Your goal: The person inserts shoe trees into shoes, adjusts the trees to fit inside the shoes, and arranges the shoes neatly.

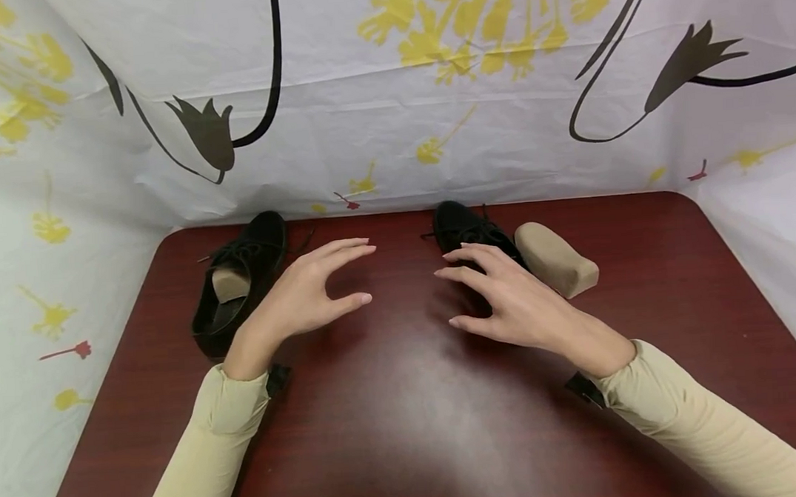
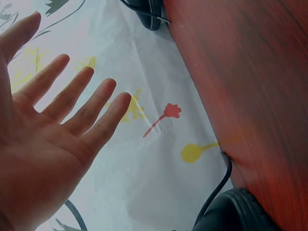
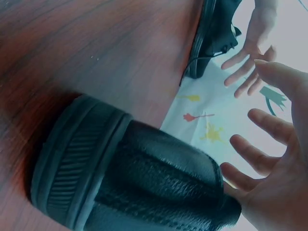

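My left hand [image 1: 303,290] hovers with fingers spread and holds nothing. Beside it, a black lace-up shoe [image 1: 264,243] lies toe toward the back, and a beige shoe insert [image 1: 231,284] shows in its opening. On the other side, my right hand [image 1: 516,299] is also spread, thumb apart from the fingers. It hides part of a second black shoe [image 1: 460,223]. In the right wrist view that shoe's heel [image 3: 154,178] looms close to the right hand [image 3: 276,178]; whether they touch I cannot tell. Another beige shoe insert [image 1: 552,256] lies on the table, right of this shoe.
The dark red wooden table [image 1: 406,426] has rounded back corners. White cloth [image 1: 340,154] with yellow and dark flower prints hangs behind it and along both sides. Loose laces [image 1: 304,238] stick out from the shoes.
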`<action>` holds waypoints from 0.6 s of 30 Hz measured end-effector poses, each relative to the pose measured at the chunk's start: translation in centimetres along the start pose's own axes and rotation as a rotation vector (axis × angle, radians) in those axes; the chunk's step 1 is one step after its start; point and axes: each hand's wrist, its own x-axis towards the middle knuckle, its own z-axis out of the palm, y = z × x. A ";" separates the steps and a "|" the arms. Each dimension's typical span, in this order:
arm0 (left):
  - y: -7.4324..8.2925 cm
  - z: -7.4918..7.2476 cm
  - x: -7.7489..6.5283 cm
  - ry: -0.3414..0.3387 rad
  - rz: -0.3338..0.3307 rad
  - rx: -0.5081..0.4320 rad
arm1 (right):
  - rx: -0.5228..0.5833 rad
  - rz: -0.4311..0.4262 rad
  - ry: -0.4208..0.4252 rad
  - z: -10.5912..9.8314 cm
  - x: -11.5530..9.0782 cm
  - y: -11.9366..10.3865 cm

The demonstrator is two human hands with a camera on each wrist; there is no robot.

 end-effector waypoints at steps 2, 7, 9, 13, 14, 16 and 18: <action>-0.1 0.3 0.1 -0.003 -0.009 0.005 | -0.010 0.005 -0.002 -0.1 -0.2 0.2; -0.1 0.8 0.4 0.005 -0.006 0.011 | -0.017 -0.003 0.003 -0.4 -0.6 0.4; 0.0 1.0 0.6 0.007 0.002 0.012 | -0.018 -0.006 0.005 -0.5 -0.8 0.5; 0.2 1.3 0.9 0.003 0.011 0.006 | -0.025 -0.004 0.003 -0.8 -1.1 0.7; 0.2 1.4 1.0 0.001 0.012 0.002 | -0.028 -0.002 0.001 -0.8 -1.2 0.7; 0.3 1.5 1.1 -0.004 0.010 -0.005 | -0.037 0.003 0.000 -0.9 -1.4 0.8; 0.4 1.6 1.2 -0.007 0.009 -0.008 | -0.045 0.008 -0.003 -1.0 -1.5 1.0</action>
